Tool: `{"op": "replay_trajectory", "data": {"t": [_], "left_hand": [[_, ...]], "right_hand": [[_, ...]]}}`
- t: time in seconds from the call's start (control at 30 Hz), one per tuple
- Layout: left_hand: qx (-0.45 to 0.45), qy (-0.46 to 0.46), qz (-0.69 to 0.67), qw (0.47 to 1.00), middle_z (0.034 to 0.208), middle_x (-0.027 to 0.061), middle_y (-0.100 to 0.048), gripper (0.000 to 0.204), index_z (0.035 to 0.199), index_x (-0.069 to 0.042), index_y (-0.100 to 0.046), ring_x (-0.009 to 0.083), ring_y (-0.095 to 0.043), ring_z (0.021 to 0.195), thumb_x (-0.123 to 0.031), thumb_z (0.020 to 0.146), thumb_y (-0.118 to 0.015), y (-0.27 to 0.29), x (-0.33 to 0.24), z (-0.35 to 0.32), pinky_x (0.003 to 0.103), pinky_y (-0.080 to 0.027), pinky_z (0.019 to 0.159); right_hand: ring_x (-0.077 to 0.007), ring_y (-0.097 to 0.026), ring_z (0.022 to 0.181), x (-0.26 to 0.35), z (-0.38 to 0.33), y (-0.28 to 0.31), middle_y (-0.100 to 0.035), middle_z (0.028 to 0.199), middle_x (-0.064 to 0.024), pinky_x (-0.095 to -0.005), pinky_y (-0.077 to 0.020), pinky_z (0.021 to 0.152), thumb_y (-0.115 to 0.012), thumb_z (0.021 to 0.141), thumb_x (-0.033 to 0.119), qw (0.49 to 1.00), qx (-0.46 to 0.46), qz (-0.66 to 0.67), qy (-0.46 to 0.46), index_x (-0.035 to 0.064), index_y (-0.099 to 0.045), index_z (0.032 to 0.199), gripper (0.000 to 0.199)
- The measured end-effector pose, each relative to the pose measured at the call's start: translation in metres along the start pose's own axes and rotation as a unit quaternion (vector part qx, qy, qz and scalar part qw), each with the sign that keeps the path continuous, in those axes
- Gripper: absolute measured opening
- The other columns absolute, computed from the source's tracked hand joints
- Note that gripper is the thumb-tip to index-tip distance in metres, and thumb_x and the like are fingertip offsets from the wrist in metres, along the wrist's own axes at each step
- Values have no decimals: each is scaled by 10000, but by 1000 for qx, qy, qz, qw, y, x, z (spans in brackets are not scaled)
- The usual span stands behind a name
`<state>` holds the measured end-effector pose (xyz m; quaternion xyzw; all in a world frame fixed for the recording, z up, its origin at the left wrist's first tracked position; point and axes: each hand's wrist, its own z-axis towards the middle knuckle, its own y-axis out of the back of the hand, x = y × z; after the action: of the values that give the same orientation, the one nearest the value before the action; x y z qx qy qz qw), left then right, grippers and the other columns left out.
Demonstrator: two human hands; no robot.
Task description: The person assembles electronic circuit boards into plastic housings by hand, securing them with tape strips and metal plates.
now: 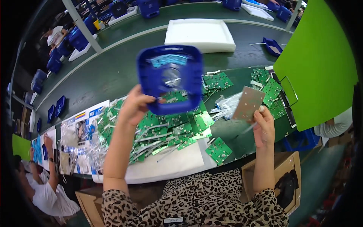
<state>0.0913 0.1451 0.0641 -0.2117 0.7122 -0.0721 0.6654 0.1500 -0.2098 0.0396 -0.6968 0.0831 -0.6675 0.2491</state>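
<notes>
My left hand holds up a blue plastic housing by its lower left edge, its open inner side facing me and slightly blurred. My right hand grips a small circuit board by its lower corner, its brownish back side toward me, to the right of the housing. Below both hands lies a heap of green circuit boards with white wires on the dark green bench.
A white foam tray sits at the back of the bench. A bright green panel stands at right. More green boards lie near it. Plastic bags and printed sheets lie at left. Another person works at lower left. A cardboard box stands at lower right.
</notes>
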Motion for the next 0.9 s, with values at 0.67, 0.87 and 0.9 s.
{"op": "replay_trajectory", "data": {"t": [0.67,0.87,0.9], "left_hand": [[38,33,39,998,1146,112,-475,624,1230,-9,-313,213,-521,999,33,680,-605,-106,77,-87,349,-400,889],[6,28,62,998,1125,105,-505,591,1203,-9,-363,174,-516,998,-82,711,-683,-108,71,-85,334,-383,905],[-25,40,29,998,1100,98,-527,578,1184,-5,-394,158,-521,984,-120,712,-707,-109,70,-80,324,-392,893]], "right_hand": [[-65,-472,725,-41,-3,-10,-521,777,2,-202,-372,692,-684,731,96,966,38,-240,84,42,-597,713,104],[-106,-487,762,-31,-3,-19,-522,800,-31,-245,-382,709,-699,703,114,942,70,-308,111,29,-586,693,142],[-119,-494,772,-32,-4,-20,-524,805,-39,-257,-384,714,-699,699,116,930,89,-332,128,28,-584,688,145]]}}
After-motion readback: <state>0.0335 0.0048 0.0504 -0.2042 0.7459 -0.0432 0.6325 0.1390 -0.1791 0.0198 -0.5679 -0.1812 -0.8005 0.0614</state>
